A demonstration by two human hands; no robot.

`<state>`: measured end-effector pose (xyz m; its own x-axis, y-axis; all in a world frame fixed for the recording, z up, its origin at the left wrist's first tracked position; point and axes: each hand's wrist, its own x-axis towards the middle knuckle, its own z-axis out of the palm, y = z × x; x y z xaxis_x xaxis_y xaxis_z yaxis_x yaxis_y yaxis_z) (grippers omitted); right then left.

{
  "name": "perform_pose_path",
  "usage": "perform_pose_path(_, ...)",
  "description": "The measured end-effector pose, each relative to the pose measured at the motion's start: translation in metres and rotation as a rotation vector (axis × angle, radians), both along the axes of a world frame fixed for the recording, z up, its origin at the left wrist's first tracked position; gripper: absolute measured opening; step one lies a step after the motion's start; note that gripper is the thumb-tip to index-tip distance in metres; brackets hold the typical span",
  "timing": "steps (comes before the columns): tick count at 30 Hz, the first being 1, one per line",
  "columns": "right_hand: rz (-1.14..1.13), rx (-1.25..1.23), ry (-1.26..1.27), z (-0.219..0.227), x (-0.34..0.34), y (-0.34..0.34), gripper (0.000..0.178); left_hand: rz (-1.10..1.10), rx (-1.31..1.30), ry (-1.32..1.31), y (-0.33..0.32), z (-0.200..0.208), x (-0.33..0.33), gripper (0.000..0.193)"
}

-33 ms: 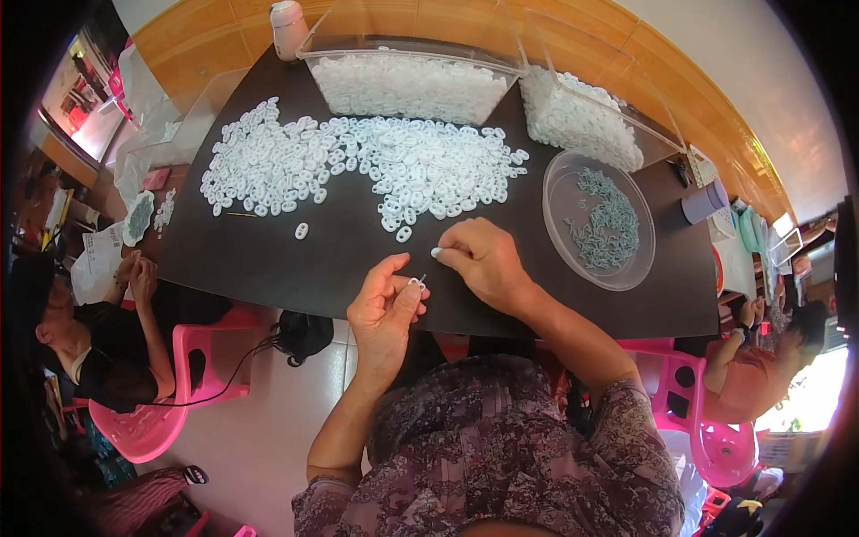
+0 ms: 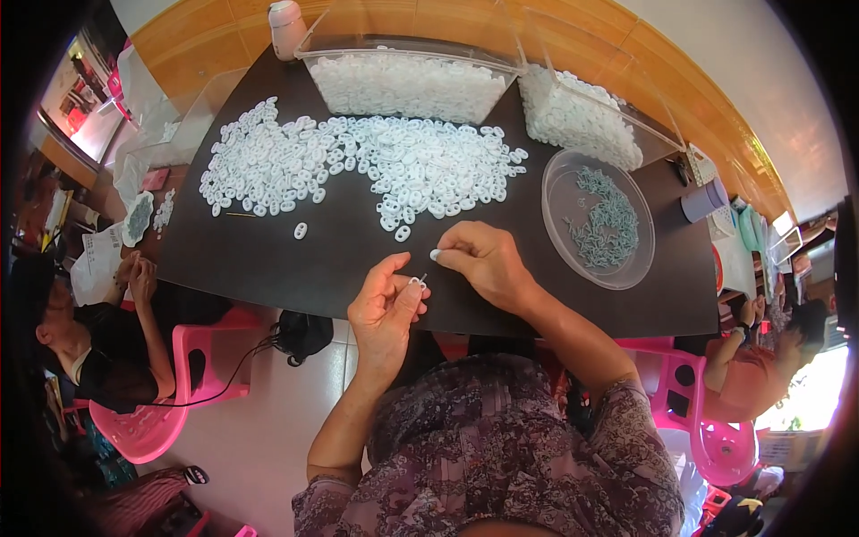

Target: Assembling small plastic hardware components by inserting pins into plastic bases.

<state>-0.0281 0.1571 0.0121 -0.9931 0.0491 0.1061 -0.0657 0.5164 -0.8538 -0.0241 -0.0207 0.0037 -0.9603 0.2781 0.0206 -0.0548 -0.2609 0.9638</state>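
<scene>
Hardly anything has moved since the earlier frame; the right hand [image 2: 485, 262] sits only a touch lower, and the left hand [image 2: 385, 309] is as it was. Both are near the middle of the frame, close but apart. From here I see the left thumb and fingers pinched on a two-holed white piece [image 2: 417, 284], with a thin pin [image 2: 424, 277] standing out of it toward the upper right. Thumb and finger of the right hand nip a small white bit [image 2: 435, 254], mostly covered.

Two loose white pieces lie on the dark table [image 2: 259, 259]: one left of centre [image 2: 301, 231], the other near the middle [image 2: 403, 234]. Beyond them a wide heap of the same [image 2: 438, 170] spreads across the upper left and centre. Clear boxes, one at top centre [image 2: 412, 27] and one at upper right [image 2: 604, 58], hold more. Right of centre, a round clear tray [image 2: 565, 255] carries grey-green bits [image 2: 611, 224]. Another person [image 2: 116, 345] sits at the left edge.
</scene>
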Motion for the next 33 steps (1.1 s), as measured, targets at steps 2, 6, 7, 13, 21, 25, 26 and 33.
perform_pose_path(2, 0.024, -0.262, -0.064, 0.001, 0.002, 0.006, 0.013, -0.020, 0.016, -0.004, 0.003, 0.001, 0.000, 0.033)
perform_pose_path(6, 0.068, -0.579, -0.191, 0.012, 0.009, 0.010, 0.017, -0.043, 0.047, -0.023, 0.009, 0.006, 0.002, 0.033)
perform_pose_path(7, 0.065, -0.582, -0.192, 0.013, 0.010, 0.010, 0.017, -0.045, 0.045, -0.024, 0.010, 0.007, 0.003, 0.033)
perform_pose_path(13, 0.014, -0.570, -0.190, 0.017, 0.016, 0.007, 0.016, -0.039, 0.047, -0.067, 0.018, 0.011, 0.006, 0.033)
perform_pose_path(21, 0.013, -0.554, -0.123, 0.016, 0.021, 0.006, 0.013, -0.024, 0.010, -0.060, 0.022, 0.011, 0.007, 0.034)
perform_pose_path(25, 0.020, -0.546, -0.111, 0.013, 0.021, 0.006, 0.013, -0.020, -0.006, -0.050, 0.023, 0.010, 0.009, 0.034)
perform_pose_path(26, 0.020, -0.534, -0.110, 0.013, 0.021, 0.005, 0.013, -0.016, -0.005, -0.050, 0.023, 0.010, 0.008, 0.033)
perform_pose_path(33, -0.006, -0.500, -0.065, 0.012, 0.023, -0.004, 0.009, -0.006, 0.009, -0.038, 0.024, 0.007, 0.007, 0.033)
